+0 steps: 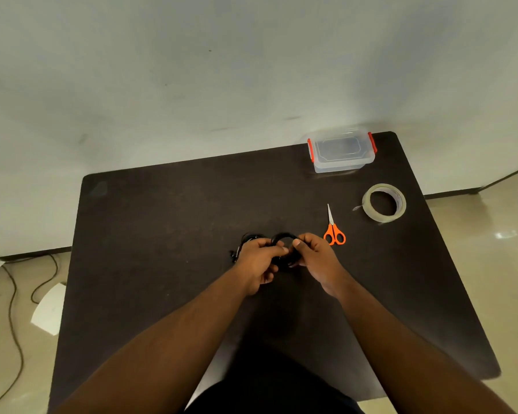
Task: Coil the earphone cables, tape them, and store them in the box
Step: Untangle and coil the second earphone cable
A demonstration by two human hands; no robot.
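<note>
Matt dark table (162,219), clear glossy plastic box (343,158).

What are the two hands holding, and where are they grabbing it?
Both hold a coiled black earphone cable. The left hand pinches the loop's left side, the right hand its right side, above the table.

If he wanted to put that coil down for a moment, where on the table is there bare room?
The whole left half of the table is bare, as is the strip near him beside his arms. The right side is crowded: scissors, tape and box. More cable lies just behind his left hand.
</note>
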